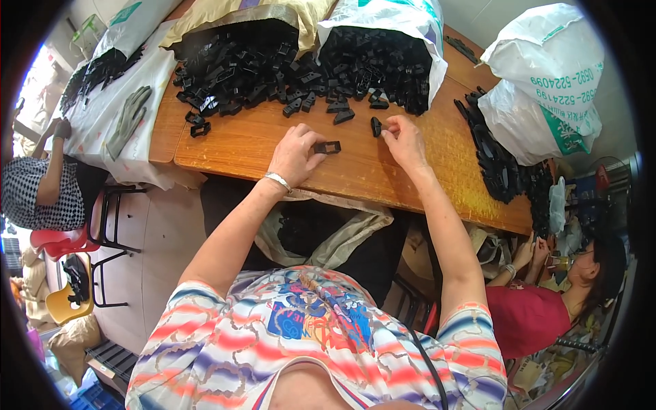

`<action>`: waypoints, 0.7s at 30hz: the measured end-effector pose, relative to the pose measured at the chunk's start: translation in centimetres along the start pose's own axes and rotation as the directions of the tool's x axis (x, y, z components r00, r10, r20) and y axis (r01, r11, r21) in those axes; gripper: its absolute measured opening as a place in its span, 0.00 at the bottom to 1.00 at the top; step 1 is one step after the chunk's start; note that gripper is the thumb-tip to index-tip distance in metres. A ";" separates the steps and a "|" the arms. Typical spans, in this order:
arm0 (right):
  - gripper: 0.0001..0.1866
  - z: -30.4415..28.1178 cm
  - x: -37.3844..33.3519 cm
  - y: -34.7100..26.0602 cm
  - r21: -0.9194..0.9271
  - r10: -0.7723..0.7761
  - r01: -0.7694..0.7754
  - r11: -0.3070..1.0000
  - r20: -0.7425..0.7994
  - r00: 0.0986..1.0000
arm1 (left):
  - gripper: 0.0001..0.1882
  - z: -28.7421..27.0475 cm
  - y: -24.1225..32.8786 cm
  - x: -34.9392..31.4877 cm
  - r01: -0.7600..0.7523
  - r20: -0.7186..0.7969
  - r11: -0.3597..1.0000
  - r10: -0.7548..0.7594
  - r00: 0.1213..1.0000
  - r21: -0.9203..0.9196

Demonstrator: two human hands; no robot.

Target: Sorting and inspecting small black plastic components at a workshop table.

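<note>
My left hand [294, 154] rests on the wooden table [383, 171] and pinches a small black rectangular plastic frame [328, 147] at its fingertips. My right hand [404, 140] holds a small black plastic piece [376, 126] between thumb and fingers, a little to the right of the frame. Just beyond both hands lies a heap of black plastic parts [273, 68] spilling from two open sacks [383, 27]. A silver bracelet [278, 180] circles my left wrist.
A white sack [547, 82] and a row of black parts [499, 164] sit at the table's right end. A grey glove [128, 119] lies on white sheeting at left. A person in red [540, 307] sits lower right, another person [41, 191] at left. An open bag [321, 229] hangs under the table.
</note>
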State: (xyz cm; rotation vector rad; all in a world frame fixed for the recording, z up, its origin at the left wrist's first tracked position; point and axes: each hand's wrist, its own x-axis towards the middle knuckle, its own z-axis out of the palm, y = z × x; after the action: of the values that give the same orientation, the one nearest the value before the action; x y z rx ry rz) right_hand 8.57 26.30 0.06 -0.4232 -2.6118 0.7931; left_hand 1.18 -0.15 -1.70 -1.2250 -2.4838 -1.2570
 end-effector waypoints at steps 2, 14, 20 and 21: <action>0.13 0.0 -0.5 0.3 -0.019 -0.016 0.015 1.000 -0.029 0.999 | 0.14 0.1 -0.2 -0.2 -0.009 0.000 1.000 0.009 1.000 0.008; 0.14 0.4 -0.2 -2.5 0.052 0.037 -0.047 0.998 0.187 0.982 | 0.14 0.4 -0.3 -0.4 -0.010 -0.023 0.999 0.009 1.000 -0.033; 0.13 0.8 -1.4 -1.1 0.127 -0.049 0.027 0.991 0.174 0.984 | 0.15 0.3 -0.3 -0.4 0.010 0.007 1.000 -0.010 1.000 -0.016; 0.12 0.9 -1.5 -1.4 0.058 -0.170 0.165 0.985 0.082 0.982 | 0.15 0.2 -0.2 -0.4 0.010 0.007 1.000 -0.010 1.000 -0.018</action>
State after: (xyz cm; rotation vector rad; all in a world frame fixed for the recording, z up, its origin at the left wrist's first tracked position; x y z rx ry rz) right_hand 9.21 24.18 -0.19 -0.1546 -2.6571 0.8351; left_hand 1.33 -0.33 -2.12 -1.2248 -2.4915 -1.2829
